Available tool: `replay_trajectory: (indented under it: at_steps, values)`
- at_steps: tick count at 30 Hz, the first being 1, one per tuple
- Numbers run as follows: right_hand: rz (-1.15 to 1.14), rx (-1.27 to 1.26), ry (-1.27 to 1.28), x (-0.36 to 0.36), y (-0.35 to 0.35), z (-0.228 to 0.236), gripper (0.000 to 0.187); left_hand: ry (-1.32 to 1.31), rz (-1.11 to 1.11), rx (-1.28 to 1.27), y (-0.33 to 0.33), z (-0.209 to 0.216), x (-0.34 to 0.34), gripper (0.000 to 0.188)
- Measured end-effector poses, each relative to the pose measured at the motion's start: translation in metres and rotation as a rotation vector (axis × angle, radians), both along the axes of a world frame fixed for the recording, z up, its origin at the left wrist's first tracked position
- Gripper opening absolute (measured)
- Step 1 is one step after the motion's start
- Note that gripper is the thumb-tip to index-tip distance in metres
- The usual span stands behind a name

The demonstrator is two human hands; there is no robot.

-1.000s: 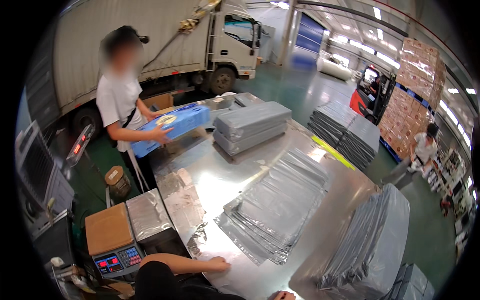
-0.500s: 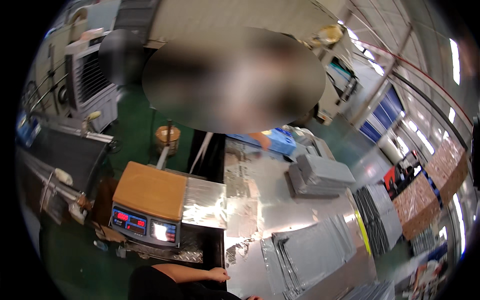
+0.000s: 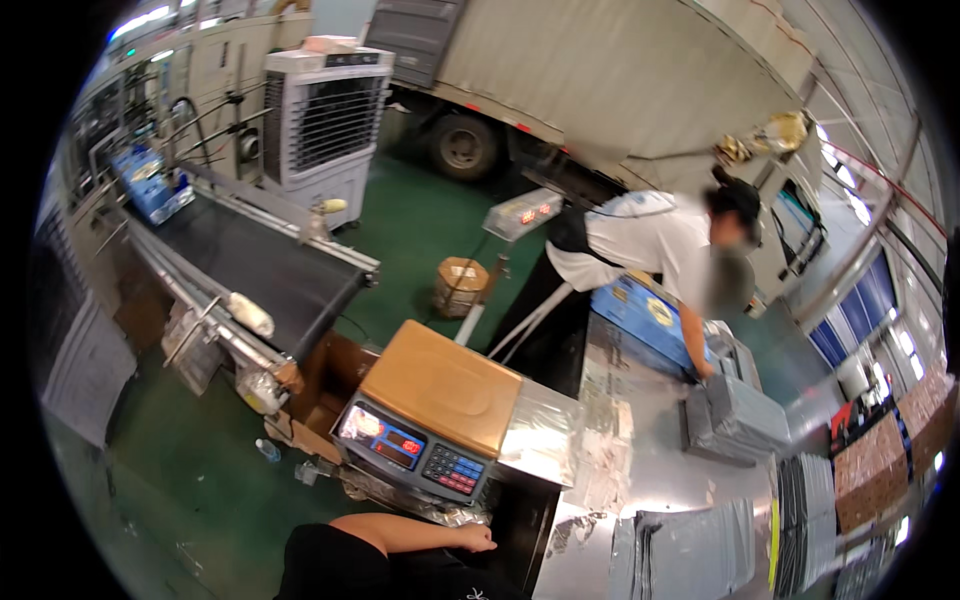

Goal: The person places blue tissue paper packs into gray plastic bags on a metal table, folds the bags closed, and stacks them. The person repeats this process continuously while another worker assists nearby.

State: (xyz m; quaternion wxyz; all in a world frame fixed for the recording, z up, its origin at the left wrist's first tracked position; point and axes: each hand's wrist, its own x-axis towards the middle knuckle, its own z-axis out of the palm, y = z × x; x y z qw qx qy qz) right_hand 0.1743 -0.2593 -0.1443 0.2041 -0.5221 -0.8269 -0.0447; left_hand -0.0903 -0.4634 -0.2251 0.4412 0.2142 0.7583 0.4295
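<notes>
My left hand (image 3: 478, 538) reaches across the front of my body, its fingers curled closed, and I see nothing in it. Close by stands a counting scale (image 3: 420, 445) with an orange-brown platform (image 3: 440, 385), lit red digits and a keypad; the hand is just below its keypad side and appears apart from it. A metal-topped table (image 3: 575, 550) lies to the right of the hand. On it rests a stack of flat grey plastic bags (image 3: 695, 550). My right hand is out of the picture.
Across the table a person in a white shirt (image 3: 640, 245) leans over a blue package (image 3: 645, 325), beside grey wrapped bundles (image 3: 735, 420). A black conveyor belt (image 3: 250, 265) runs on the left, near an air cooler (image 3: 325, 130). A truck (image 3: 600, 80) stands behind.
The view has swung left, so the scale and table sit further right. My left hand stays closed in front of me. A bit of hand at the lower edge has left the view.
</notes>
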Motion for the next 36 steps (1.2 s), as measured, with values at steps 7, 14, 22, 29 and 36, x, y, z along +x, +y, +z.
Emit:
replay_trajectory:
  at_steps: [7, 14, 22, 29, 36]
  values:
    - [-0.025, -0.336, -0.183, -0.015, -0.036, 0.08, 0.031, 0.021, 0.156, 0.03, -0.015, -0.007, -0.015, 0.041]
    - [0.095, 0.083, -0.164, 0.014, 0.023, -0.031, 0.029, 0.175, 0.072, 0.074, 0.003, -0.017, -0.019, 0.044]
    - [-0.042, -0.025, -0.082, 0.006, 0.003, -0.004, 0.028, -0.107, -0.069, -0.062, -0.004, -0.007, -0.011, 0.038]
    - [0.001, -0.015, -0.107, 0.008, 0.018, -0.031, 0.028, -0.117, -0.056, -0.096, 0.002, 0.004, -0.017, 0.037]
    - [0.047, 0.012, -0.123, 0.01, 0.027, -0.041, 0.027, -0.164, -0.063, -0.128, -0.003, -0.003, -0.024, 0.035]
